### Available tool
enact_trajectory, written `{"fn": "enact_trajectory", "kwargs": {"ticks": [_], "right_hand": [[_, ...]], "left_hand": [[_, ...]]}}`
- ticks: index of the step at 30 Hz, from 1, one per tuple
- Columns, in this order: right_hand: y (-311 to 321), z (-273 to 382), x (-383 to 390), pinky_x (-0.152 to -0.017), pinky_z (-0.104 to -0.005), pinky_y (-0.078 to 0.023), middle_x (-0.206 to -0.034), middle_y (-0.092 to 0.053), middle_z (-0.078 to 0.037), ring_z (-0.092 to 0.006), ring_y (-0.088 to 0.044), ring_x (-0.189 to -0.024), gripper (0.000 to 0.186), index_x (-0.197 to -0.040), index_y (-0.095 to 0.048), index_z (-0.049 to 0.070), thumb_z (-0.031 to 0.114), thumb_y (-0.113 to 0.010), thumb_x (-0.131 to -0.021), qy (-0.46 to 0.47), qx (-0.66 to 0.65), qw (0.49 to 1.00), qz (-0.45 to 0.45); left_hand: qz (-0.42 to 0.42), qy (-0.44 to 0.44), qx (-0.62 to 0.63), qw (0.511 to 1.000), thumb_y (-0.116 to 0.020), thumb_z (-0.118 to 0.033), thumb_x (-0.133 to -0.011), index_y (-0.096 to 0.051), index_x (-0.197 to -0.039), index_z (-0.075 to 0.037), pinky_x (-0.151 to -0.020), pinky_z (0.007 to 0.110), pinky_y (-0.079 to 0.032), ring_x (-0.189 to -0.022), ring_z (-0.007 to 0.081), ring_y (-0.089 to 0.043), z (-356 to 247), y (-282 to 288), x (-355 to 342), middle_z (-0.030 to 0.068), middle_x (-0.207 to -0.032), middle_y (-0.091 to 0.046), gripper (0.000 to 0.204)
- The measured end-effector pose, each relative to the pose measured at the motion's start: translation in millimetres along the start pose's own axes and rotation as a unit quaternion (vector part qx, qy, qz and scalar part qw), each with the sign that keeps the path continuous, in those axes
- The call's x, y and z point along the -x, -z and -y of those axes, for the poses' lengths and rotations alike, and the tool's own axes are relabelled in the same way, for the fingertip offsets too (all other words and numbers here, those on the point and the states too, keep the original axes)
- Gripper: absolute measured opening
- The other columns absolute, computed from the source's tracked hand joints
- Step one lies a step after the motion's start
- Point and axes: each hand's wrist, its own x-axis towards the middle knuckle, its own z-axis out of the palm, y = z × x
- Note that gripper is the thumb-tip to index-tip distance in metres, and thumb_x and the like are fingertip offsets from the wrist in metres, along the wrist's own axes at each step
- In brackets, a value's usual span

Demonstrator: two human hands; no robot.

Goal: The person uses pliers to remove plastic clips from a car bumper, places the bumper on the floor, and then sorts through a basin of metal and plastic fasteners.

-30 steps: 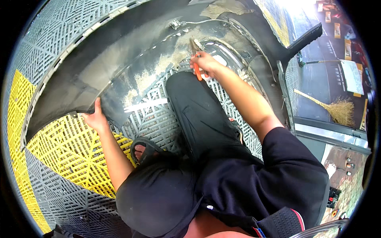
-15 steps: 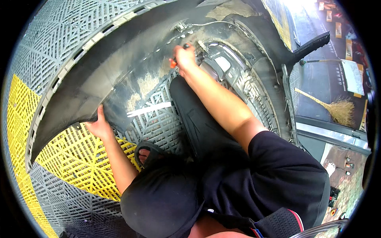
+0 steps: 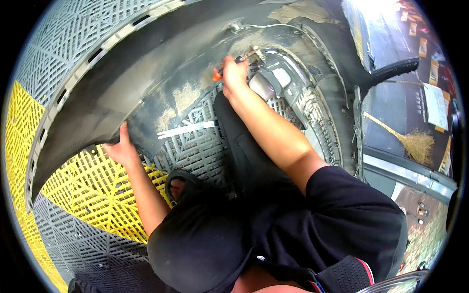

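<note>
The grip of the right hand point(image 3: 235, 74) is closed around an orange-handled tool point(image 3: 217, 75) over the dusty dark panel point(image 3: 110, 90), its long axis slanting, metal end toward upper right. The left hand point(image 3: 122, 150) grasps the panel's edge, thumb on top. The panel arcs from lower left to upper right over floor grating point(image 3: 97, 190).

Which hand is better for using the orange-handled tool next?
Probably the right hand, because it's gripping the orange-handled tool. The left hand is farther away, holding the edge of the dark panel.
</note>
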Motion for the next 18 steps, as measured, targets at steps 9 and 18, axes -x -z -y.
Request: {"fn": "enact_trajectory", "kwargs": {"ticks": [9,18], "right_hand": [[41,-48,156,-0.044,-0.0365,-0.049,-0.094,-0.054,-0.010,-0.0235,-0.063,-0.072,0.035,-0.115,-0.041,0.007,0.009,-0.064,-0.090,-0.147,0.163,0.940,0.260],[76,-74,204,-0.100,-0.0478,-0.046,-0.122,-0.058,-0.013,-0.0339,-0.056,-0.116,0.058,-0.136,-0.054,0.010,0.007,-0.066,-0.079,0.218,0.591,0.519,0.578]], "left_hand": [[0.040,-0.006,0.033,0.999,-0.086,-0.007,-0.084,-0.060,-0.125,0.005,-0.102,0.034,-0.046,-0.109,0.0206,-0.062,-7,2,-5,0.0127,-0.122,-0.067,0.050],[0.025,-0.027,-0.081,0.996,-0.066,-0.008,-0.098,-0.050,-0.139,0.002,-0.106,0.038,-0.048,-0.123,0.0260,-0.058,25,55,13,0.0181,-0.135,-0.060,0.045]]}}
